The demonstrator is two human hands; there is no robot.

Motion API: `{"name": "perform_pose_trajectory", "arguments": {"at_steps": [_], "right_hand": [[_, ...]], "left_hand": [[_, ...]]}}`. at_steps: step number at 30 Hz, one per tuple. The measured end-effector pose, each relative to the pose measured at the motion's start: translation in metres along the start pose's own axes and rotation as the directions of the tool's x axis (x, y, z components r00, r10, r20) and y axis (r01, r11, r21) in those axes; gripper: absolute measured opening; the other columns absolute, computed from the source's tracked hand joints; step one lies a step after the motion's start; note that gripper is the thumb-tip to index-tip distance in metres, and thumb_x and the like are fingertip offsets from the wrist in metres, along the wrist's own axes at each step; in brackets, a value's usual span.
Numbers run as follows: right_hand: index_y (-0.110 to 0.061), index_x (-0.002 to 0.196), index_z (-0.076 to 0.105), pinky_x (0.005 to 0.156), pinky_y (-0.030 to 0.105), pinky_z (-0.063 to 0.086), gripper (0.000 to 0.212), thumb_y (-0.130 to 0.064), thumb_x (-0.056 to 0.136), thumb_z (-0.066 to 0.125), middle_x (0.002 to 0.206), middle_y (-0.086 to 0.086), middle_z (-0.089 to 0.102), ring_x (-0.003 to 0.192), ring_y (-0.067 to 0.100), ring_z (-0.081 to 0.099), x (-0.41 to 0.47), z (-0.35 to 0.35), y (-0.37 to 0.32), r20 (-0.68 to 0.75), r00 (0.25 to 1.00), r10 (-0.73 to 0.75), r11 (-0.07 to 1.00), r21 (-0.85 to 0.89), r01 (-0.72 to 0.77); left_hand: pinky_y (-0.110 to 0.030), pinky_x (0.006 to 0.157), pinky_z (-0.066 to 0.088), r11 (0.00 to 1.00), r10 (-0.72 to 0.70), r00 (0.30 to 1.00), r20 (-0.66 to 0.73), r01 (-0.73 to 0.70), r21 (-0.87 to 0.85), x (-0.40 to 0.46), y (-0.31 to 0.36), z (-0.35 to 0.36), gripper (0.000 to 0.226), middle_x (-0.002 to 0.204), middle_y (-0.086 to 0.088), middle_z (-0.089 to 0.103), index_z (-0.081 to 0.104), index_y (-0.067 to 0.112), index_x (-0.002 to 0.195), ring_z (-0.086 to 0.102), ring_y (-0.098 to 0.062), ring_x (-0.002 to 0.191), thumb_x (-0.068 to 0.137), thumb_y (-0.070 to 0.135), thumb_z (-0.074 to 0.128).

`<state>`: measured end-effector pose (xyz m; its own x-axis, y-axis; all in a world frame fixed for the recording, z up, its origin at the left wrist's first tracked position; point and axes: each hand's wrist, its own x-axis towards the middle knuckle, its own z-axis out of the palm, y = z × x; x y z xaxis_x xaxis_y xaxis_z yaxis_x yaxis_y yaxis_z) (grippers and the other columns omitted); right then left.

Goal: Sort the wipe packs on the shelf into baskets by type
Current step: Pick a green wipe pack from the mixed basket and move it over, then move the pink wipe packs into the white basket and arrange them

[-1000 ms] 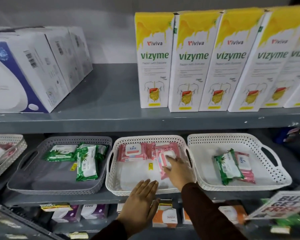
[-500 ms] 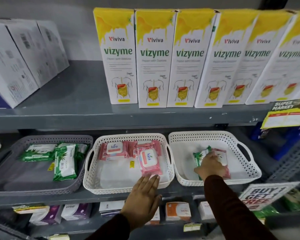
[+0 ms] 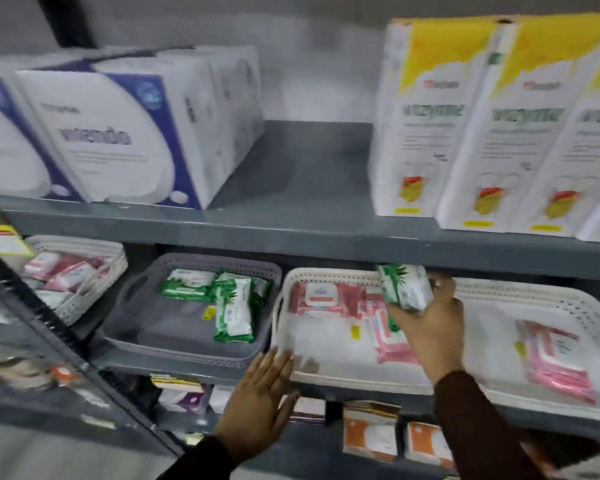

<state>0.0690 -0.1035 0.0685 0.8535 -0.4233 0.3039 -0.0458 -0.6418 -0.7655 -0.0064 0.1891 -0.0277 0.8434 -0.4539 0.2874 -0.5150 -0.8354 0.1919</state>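
Right hand (image 3: pixel 430 318) lifts a green pack (image 3: pixel 404 287) over the middle basket (image 3: pixel 326 374)

Its grip is closed round the pack, held tilted above the pink packs (image 3: pixel 329 299) in that white basket; left hand (image 3: pixel 260 396) lies flat and open, fingertips touching the basket's front rim; more green packs (image 3: pixel 234 308) lie in the grey basket (image 3: pixel 174 344) to the left; one pink pack (image 3: pixel 555 362) lies in the right basket (image 3: pixel 534 299).

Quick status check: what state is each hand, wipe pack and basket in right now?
Right hand: gripping a green wipe pack, raised above the middle white basket.
Left hand: open, flat against that basket's front edge.
Grey basket: holds green packs only.
Middle white basket: holds pink packs only.
Right white basket: one pink pack left.
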Motion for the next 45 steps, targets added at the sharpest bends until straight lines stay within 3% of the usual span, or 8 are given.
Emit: {"name": "perform_pose_trajectory", "arguments": {"at_steps": [10, 21, 24, 27, 32, 36, 39, 45], "right_hand": [[-0.029, 0.112, 0.053, 0.073, 0.036, 0.051, 0.054, -0.052, 0.068, 0.073, 0.097, 0.009, 0.071, 0.093, 0.032, 0.065, -0.093, 0.203, -0.164, 0.548, 0.787, -0.284, 0.946, 0.026, 0.323], [-0.007, 0.125, 0.058, 0.09, 0.044, 0.05, 0.033, -0.013, 0.097, 0.043, 0.135, 0.023, 0.047, 0.117, 0.041, 0.051, -0.124, 0.32, -0.211, 0.712, 0.65, -0.266, 0.795, -0.22, 0.566], [-0.012, 0.127, 0.06, 0.093, 0.04, 0.049, 0.035, -0.026, 0.097, 0.048, 0.129, 0.017, 0.057, 0.115, 0.036, 0.056, -0.119, 0.278, -0.2, 0.621, 0.716, -0.319, 0.878, -0.091, 0.47], [-0.016, 0.122, 0.065, 0.084, 0.038, 0.055, 0.031, -0.023, 0.094, 0.053, 0.117, 0.013, 0.067, 0.102, 0.034, 0.065, -0.098, 0.209, -0.155, 0.395, 0.863, -0.315, 0.944, 0.042, 0.326], [-0.01, 0.104, 0.071, 0.086, 0.04, 0.053, 0.024, -0.018, 0.088, 0.056, 0.103, 0.013, 0.073, 0.095, 0.034, 0.065, -0.038, 0.075, -0.022, -0.024, 0.993, -0.116, 0.99, -0.08, 0.114], [-0.003, 0.118, 0.061, 0.094, 0.049, 0.05, 0.04, -0.018, 0.081, 0.068, 0.118, 0.025, 0.065, 0.11, 0.042, 0.059, 0.005, -0.026, 0.092, -0.14, 0.969, 0.204, 0.885, -0.396, -0.244], [-0.004, 0.128, 0.049, 0.1, 0.051, 0.044, 0.067, -0.042, 0.077, 0.068, 0.129, 0.027, 0.052, 0.119, 0.043, 0.05, 0.03, -0.08, 0.151, -0.157, 0.833, 0.531, 0.666, -0.531, -0.525], [-0.009, 0.147, 0.022, 0.101, 0.053, 0.044, 0.104, -0.065, 0.073, 0.069, 0.136, 0.025, 0.053, 0.12, 0.043, 0.055, 0.065, -0.112, 0.192, -0.053, 0.775, 0.63, 0.671, -0.466, -0.577]], "left_hand": [[-0.029, 0.117, 0.009, 0.96, -0.249, 0.968, -0.028, 0.251, 0.127, -0.076, -0.149, -0.058, 0.062, 0.143, -0.013, 0.052, 0.051, 0.002, 0.138, 0.043, -0.028, 0.133, 0.104, 0.045, 0.022], [-0.038, 0.115, 0.015, 0.959, -0.267, 0.962, -0.056, 0.271, 0.079, -0.105, -0.175, -0.074, 0.056, 0.151, -0.009, 0.041, 0.041, 0.004, 0.146, 0.026, -0.026, 0.144, 0.103, 0.04, 0.032], [-0.031, 0.116, 0.012, 0.971, -0.229, 0.972, -0.042, 0.231, 0.053, -0.095, -0.156, -0.064, 0.057, 0.152, -0.006, 0.039, 0.04, 0.006, 0.147, 0.027, -0.024, 0.143, 0.104, 0.043, 0.029], [-0.027, 0.114, 0.013, 0.983, -0.184, 0.982, -0.03, 0.183, -0.025, -0.073, -0.121, -0.051, 0.058, 0.151, -0.004, 0.039, 0.041, 0.008, 0.146, 0.032, -0.024, 0.141, 0.104, 0.046, 0.027], [-0.033, 0.113, 0.021, 0.993, -0.029, 0.998, -0.059, 0.022, -0.112, -0.017, -0.047, -0.018, 0.059, 0.149, -0.007, 0.044, 0.045, 0.005, 0.143, 0.035, -0.024, 0.139, 0.103, 0.046, 0.031], [-0.034, 0.114, 0.023, 0.988, 0.101, 0.994, -0.031, -0.104, -0.117, 0.02, 0.009, 0.012, 0.057, 0.148, -0.005, 0.046, 0.046, 0.006, 0.143, 0.037, -0.025, 0.139, 0.104, 0.045, 0.032], [-0.034, 0.113, 0.022, 0.983, 0.162, 0.987, -0.02, -0.163, -0.088, 0.04, 0.048, 0.03, 0.057, 0.145, -0.005, 0.051, 0.05, 0.007, 0.14, 0.039, -0.026, 0.138, 0.104, 0.046, 0.029], [-0.036, 0.114, 0.021, 0.99, 0.123, 0.992, -0.029, -0.124, -0.069, 0.05, 0.081, 0.042, 0.053, 0.145, -0.003, 0.05, 0.045, 0.012, 0.144, 0.038, -0.023, 0.138, 0.103, 0.043, 0.033]]}}
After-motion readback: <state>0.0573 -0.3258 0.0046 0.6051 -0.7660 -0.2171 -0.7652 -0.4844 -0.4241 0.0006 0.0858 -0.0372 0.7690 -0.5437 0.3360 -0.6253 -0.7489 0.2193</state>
